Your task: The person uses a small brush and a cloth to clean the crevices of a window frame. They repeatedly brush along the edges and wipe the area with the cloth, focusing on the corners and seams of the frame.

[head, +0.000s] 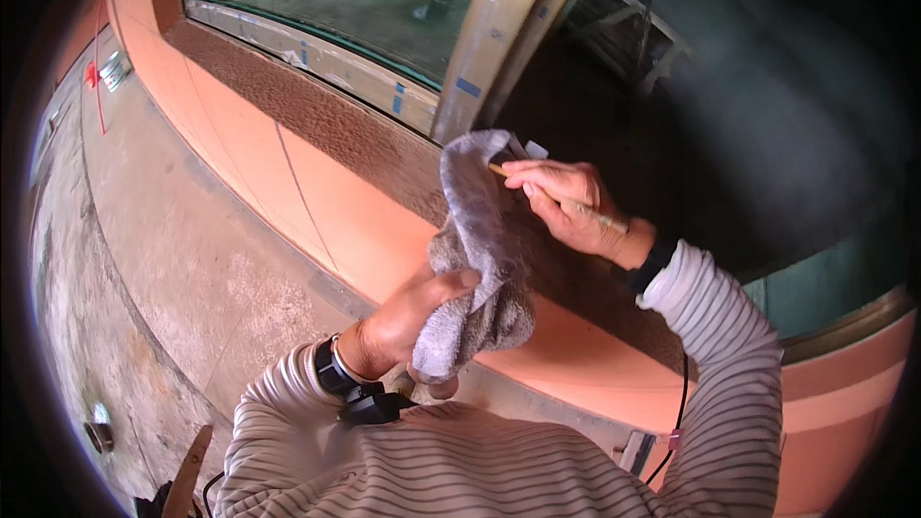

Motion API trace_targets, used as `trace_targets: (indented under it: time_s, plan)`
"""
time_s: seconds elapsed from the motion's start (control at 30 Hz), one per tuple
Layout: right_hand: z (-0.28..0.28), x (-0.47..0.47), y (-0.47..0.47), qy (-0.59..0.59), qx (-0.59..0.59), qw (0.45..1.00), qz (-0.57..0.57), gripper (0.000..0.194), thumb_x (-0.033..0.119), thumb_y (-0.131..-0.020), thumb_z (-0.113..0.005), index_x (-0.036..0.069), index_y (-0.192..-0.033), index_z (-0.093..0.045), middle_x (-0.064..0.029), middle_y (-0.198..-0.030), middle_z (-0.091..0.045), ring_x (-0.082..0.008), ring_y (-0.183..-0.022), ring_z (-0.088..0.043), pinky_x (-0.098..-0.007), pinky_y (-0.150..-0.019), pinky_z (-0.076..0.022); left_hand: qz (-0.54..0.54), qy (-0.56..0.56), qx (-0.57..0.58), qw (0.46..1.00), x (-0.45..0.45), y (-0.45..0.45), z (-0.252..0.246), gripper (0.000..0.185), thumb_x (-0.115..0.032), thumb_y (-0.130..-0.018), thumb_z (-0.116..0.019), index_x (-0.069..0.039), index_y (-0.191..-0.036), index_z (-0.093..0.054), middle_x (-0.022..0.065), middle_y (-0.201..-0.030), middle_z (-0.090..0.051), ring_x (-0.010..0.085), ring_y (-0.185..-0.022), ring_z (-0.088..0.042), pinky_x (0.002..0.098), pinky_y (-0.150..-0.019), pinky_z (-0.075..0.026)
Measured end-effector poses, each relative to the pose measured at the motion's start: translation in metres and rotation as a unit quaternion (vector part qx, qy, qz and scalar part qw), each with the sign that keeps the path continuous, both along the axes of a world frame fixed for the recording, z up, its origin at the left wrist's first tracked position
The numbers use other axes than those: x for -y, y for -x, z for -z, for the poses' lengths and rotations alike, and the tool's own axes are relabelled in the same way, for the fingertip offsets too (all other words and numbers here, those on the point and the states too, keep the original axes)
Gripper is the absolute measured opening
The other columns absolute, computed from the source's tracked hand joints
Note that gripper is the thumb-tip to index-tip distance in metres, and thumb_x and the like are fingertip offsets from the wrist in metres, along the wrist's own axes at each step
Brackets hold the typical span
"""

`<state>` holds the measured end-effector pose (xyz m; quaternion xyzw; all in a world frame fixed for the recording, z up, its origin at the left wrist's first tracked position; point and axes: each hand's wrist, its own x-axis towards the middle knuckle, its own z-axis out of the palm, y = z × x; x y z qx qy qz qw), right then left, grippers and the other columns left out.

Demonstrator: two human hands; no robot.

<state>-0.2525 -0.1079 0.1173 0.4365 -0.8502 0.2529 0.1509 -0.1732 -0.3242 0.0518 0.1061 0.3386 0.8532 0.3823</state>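
Observation:
A grey terry towel (478, 259) is bunched in my left hand (410, 313), with the thumb lying across its front. The towel's upper part folds over at the corner of the window opening. In my right hand (568, 205) is a thin stick-like tool with a wooden handle (604, 217), pinched between thumb and fingers. One end of the tool reaches the towel's upper fold. A small pale flat piece (536, 150) shows just beyond my right fingers; what it belongs to is unclear.
A metal window frame (475, 65) with bits of blue tape holds a glass pane (345, 7). Right of it is a dark opening. Below runs a rough brown sill (302, 93) above an orange wall (245, 151). A white bucket (114, 72) stands on the concrete floor (180, 230).

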Motion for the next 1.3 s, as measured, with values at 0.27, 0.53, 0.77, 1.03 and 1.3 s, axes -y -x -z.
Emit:
trace_targets:
  time_s: [0.27, 0.53, 0.77, 1.03, 1.3]
  plan:
    - [-0.011, -0.091, -0.073, 0.0, 0.091, 0.989, 0.118, 0.011, -0.001, -0.083, -0.05, -0.001, -0.088, -0.06, -0.016, -0.095, -0.065, -0.0239, -0.078, -0.066, -0.0297, -0.068, -0.0517, 0.144, -0.014, -0.008, 0.989, -0.045, -0.017, -0.006, 0.042, -0.014, -0.086, -0.052, 0.0, -0.124, -0.042, 0.0112, -0.114, -0.056, 0.0209, -0.101, -0.056, 0.0323, -0.089, -0.045]
    - [-0.018, -0.198, -0.204, 0.005, 0.113, 0.953, 0.28, 0.011, 0.002, -0.087, -0.048, -0.002, -0.089, -0.059, -0.0171, -0.097, -0.065, -0.0178, -0.077, -0.062, -0.0256, -0.07, -0.0482, 0.331, -0.01, -0.035, 0.943, -0.158, -0.052, -0.006, 0.041, -0.023, -0.087, -0.057, 0.001, -0.119, -0.047, 0.0075, -0.109, -0.057, 0.0155, -0.097, -0.054, 0.0266, -0.084, -0.045]
    - [-0.015, -0.322, -0.332, -0.002, 0.177, 0.86, 0.478, 0.014, -0.004, -0.086, -0.045, -0.003, -0.09, -0.058, -0.0139, -0.096, -0.064, -0.0186, -0.091, -0.061, -0.0261, -0.081, -0.0456, 0.471, -0.038, 0.03, 0.881, -0.286, -0.103, 0.019, 0.043, -0.032, -0.085, -0.059, -0.001, -0.114, -0.051, 0.0067, -0.106, -0.057, 0.0145, -0.091, -0.054, 0.0265, -0.077, -0.045]
    - [0.009, -0.373, -0.399, -0.033, 0.015, 0.849, 0.526, 0.015, -0.006, -0.083, -0.047, -0.003, -0.093, -0.058, -0.0147, -0.089, -0.063, -0.0219, -0.08, -0.063, -0.0285, -0.074, -0.0491, 0.356, -0.019, 0.012, 0.934, -0.386, -0.174, 0.012, 0.051, -0.027, -0.086, -0.058, -0.004, -0.127, -0.038, 0.0081, -0.116, -0.051, 0.0149, -0.099, -0.051, 0.0277, -0.082, -0.045]
    - [0.013, -0.357, -0.369, 0.213, 0.057, 0.837, 0.501, 0.015, 0.0, -0.091, -0.046, -0.003, -0.098, -0.058, -0.0118, -0.1, -0.063, -0.0188, -0.089, -0.062, -0.0276, -0.078, -0.0499, 0.336, -0.084, -0.005, 0.938, -0.361, -0.158, -0.021, 0.045, -0.019, -0.087, -0.056, -0.008, -0.127, -0.039, 0.0053, -0.108, -0.055, 0.014, -0.096, -0.052, 0.0296, -0.084, -0.044]
